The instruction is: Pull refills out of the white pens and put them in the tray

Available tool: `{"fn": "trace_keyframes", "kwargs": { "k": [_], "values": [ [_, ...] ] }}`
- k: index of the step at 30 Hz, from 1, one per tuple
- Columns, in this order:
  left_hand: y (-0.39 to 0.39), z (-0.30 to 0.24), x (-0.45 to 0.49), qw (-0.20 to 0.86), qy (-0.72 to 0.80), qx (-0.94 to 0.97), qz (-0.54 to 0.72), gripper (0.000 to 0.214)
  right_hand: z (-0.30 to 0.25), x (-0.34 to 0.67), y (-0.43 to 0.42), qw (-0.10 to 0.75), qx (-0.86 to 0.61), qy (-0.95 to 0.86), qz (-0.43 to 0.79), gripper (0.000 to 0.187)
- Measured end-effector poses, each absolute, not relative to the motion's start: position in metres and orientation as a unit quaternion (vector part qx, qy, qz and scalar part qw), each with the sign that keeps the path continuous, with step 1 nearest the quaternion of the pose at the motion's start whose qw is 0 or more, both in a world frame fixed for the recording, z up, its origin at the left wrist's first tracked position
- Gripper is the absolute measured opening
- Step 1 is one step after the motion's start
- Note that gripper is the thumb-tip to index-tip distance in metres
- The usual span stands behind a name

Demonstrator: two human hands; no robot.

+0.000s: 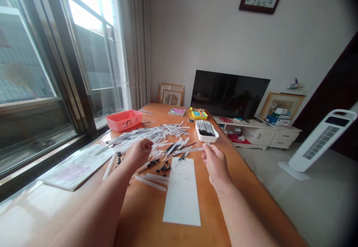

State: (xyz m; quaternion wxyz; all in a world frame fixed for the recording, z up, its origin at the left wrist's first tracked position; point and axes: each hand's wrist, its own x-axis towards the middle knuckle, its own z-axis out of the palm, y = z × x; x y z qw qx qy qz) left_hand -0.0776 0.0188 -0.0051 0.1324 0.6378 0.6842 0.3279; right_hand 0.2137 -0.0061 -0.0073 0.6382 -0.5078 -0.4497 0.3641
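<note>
My right hand is closed on one end of a whitish, see-through pen barrel, which points left over the loose parts. My left hand is curled, thumb and fingers together, above the left part of the pile; whatever it may hold is hidden. Between and beyond the hands spreads a heap of clear pen barrels mixed with black pieces. Small black caps lie near my left hand, and a few barrels rest just below them. A white paper strip lies between my forearms.
A white box beyond my right hand holds upright pens with black ends. Farther back are a red plastic basket, a yellow box and a booklet. A large notebook lies left, by the window.
</note>
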Motion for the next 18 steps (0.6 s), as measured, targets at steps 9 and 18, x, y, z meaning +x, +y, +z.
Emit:
{"fn": "trace_keyframes", "kwargs": {
  "k": [9, 18],
  "values": [
    [0.018, -0.016, -0.052, -0.005, 0.664, 0.723, 0.191, 0.023, -0.009, 0.211, -0.006, 0.632, -0.505, -0.465, 0.359, 0.040],
    [0.022, -0.020, -0.042, -0.007, 0.712, 0.681, 0.170, 0.019, -0.011, 0.209, -0.006, 0.622, -0.506, -0.482, 0.353, 0.041]
  ]
}}
